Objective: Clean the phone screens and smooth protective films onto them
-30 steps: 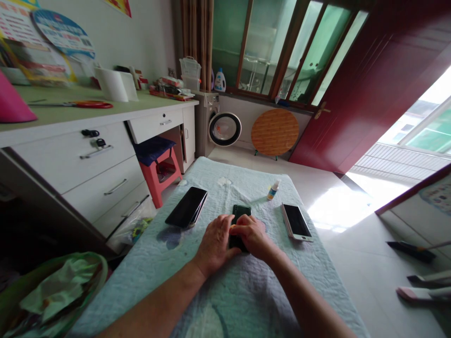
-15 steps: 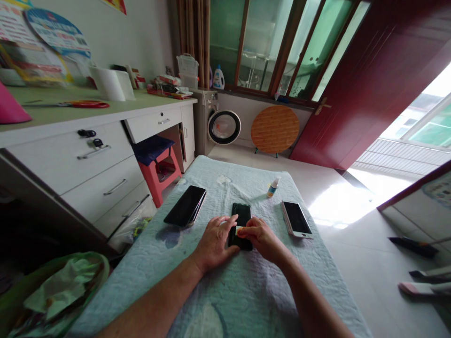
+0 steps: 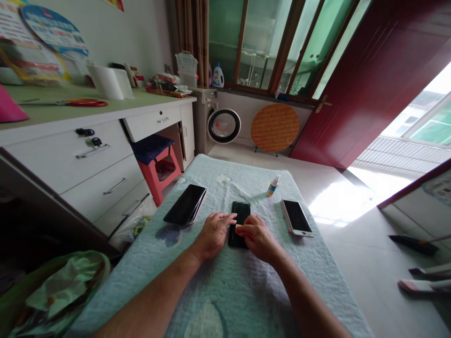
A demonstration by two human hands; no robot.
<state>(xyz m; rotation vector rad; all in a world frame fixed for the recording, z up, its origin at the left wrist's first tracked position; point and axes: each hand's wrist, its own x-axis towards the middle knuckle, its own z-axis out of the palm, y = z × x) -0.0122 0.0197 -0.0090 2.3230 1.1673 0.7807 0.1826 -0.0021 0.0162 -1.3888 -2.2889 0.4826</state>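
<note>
A black smartphone [image 3: 242, 212] lies flat on the quilted cloth in front of me. My left hand [image 3: 213, 234] rests along its left edge, with the fingers stretched out and their tips on the screen. From the right, my right hand [image 3: 259, 234] presses down on the phone, its fingers pinched round a small white piece [image 3: 238, 226]. Most of that piece is hidden by the fingers, so its kind is unclear.
A stack of dark phones [image 3: 186, 204] lies to the left, and white-framed phones [image 3: 296, 217] lie to the right. A small spray bottle [image 3: 272, 186] stands behind. A green-rimmed bin [image 3: 105, 270] is beside the cloth-covered table [image 3: 260, 291]; a desk [image 3: 151, 109] runs along the left.
My left hand has shifted slightly left, its thumb drawn off the phone's lower edge. My right hand has turned a little over the white piece, covering more of it.
</note>
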